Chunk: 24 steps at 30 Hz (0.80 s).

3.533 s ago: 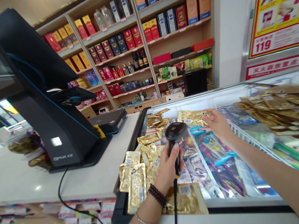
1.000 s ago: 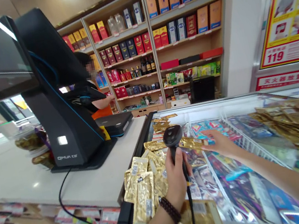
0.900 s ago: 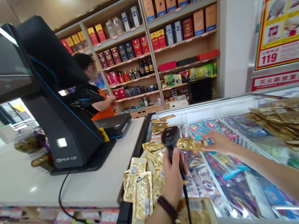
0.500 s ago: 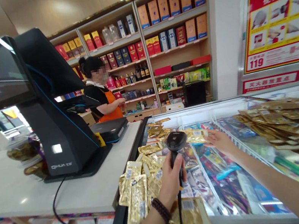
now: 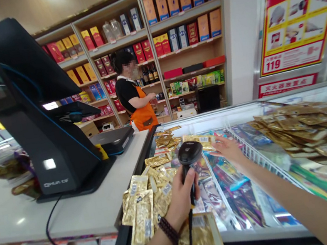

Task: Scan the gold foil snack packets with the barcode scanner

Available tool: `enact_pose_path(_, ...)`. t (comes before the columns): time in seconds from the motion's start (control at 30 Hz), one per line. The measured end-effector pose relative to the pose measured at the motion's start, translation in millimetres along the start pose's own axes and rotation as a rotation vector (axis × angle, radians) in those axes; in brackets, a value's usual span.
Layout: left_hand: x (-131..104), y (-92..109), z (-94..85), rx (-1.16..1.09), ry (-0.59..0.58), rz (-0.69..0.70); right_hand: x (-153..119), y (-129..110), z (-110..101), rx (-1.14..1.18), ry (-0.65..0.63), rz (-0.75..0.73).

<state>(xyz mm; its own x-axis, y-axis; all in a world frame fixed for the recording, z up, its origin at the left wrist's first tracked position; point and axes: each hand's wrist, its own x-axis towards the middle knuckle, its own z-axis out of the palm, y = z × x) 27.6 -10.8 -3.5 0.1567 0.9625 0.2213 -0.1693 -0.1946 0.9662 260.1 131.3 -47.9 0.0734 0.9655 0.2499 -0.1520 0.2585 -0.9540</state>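
Note:
My left hand (image 5: 184,195) is wrapped round the handle of a black handheld barcode scanner (image 5: 190,152), its head pointing away from me. Just beyond the scanner head, my right hand (image 5: 228,151) has its fingertips at the right end of a gold foil packet (image 5: 203,140), whose barcode label faces up. The scanner head covers part of that packet. Below and left of the scanner, a loose pile of gold packets (image 5: 143,206) lies on the freezer's glass top, and another gold packet (image 5: 201,232) is partly under my left forearm.
A larger heap of gold packets (image 5: 307,131) covers the right of the chest freezer (image 5: 267,243). A cash register (image 5: 57,149) stands on the white counter (image 5: 81,213) at left. The scanner's cable (image 5: 189,244) hangs towards me. A person in an orange apron (image 5: 144,113) stands by the shelves.
My view has turned slightly, shifting the counter and freezer left. My right hand and its packet have moved a little left, closer behind the scanner. The person in the apron has moved right.

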Motion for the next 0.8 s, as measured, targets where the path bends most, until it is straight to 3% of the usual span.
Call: enact_pose_path(0.8, -1.8, -1.6, -1.1, 0.009, -0.028, 0.004, -1.7, -5.5, 3.4, 0.032, 0.049, -0.013)
